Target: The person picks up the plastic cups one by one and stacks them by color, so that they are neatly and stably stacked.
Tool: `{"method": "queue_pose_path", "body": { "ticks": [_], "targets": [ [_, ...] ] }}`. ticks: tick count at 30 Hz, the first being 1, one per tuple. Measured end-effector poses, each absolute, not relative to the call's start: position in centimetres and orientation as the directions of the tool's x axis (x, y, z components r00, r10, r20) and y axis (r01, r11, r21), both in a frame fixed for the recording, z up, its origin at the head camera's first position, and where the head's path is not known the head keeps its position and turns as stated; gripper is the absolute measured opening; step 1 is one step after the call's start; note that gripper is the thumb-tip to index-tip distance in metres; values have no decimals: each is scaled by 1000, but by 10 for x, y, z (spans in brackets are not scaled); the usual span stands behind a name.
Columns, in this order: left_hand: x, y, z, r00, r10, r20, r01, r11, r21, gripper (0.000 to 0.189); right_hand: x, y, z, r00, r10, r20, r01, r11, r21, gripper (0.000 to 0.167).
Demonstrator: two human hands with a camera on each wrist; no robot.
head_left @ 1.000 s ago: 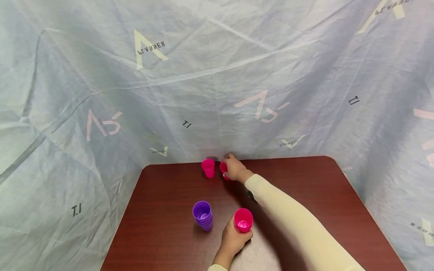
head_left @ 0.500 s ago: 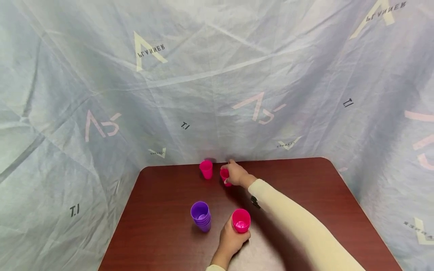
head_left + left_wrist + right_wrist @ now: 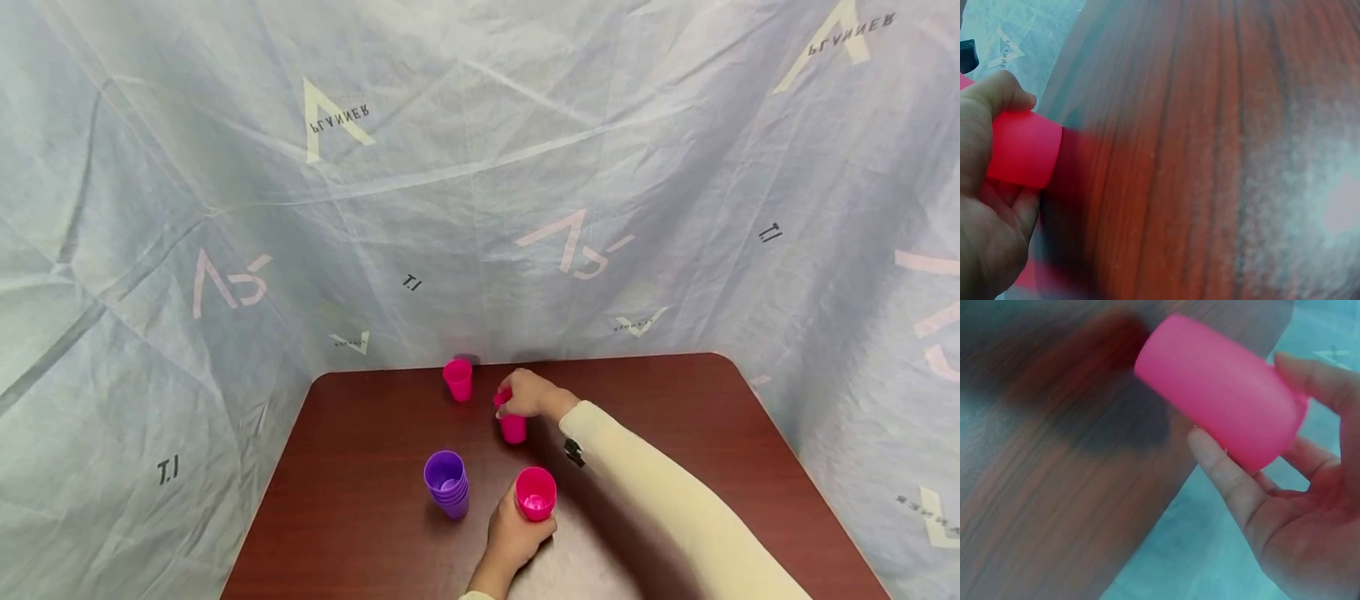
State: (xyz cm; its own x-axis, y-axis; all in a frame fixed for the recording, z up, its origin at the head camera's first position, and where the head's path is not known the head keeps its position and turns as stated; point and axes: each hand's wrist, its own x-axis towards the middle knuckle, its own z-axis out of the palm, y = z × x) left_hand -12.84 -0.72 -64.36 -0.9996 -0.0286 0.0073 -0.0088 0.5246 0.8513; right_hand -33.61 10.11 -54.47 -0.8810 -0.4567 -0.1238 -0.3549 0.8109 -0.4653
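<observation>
My left hand (image 3: 516, 532) grips a bright pink cup (image 3: 536, 493) near the front of the table, its mouth facing up. In the left wrist view, thumb and fingers wrap round that cup's pink wall (image 3: 1025, 147). Farther back, my right hand (image 3: 528, 393) holds a second pink cup (image 3: 513, 427) by its upper part. The right wrist view has this cup (image 3: 1219, 390) between thumb and fingers, seemingly raised, with a dark shadow on the wood beside it. A third pink cup (image 3: 458, 381) stands upright at the back edge, touched by neither hand.
A nested stack of purple cups (image 3: 447, 485) stands just left of my left hand. The dark red wooden table (image 3: 337, 475) has rounded back corners. A pale printed sheet (image 3: 480, 208) hangs behind it and at both sides.
My right hand has drawn the second pink cup from the back edge toward the middle of the table. My left hand keeps its grip in about the same place.
</observation>
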Motion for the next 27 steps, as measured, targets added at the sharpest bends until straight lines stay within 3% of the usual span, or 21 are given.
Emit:
{"method": "queue_pose_path", "body": {
  "ticks": [8, 18, 27],
  "targets": [
    [-127, -6, -645, -999, -30, 9, -8, 528, 849, 75, -329, 114, -547, -878, -463, -123, -313, 749, -584, 34],
    [-127, -6, -645, -999, -33, 36, 13, 532, 847, 74, -318, 119, -537, -876, -482, 2, -353, 638, -684, 14],
    [-129, -5, -647, -998, -40, 42, 13, 552, 834, 78, -296, 120, -515, -857, -496, 138, -420, 518, -745, 15]
  ]
}}
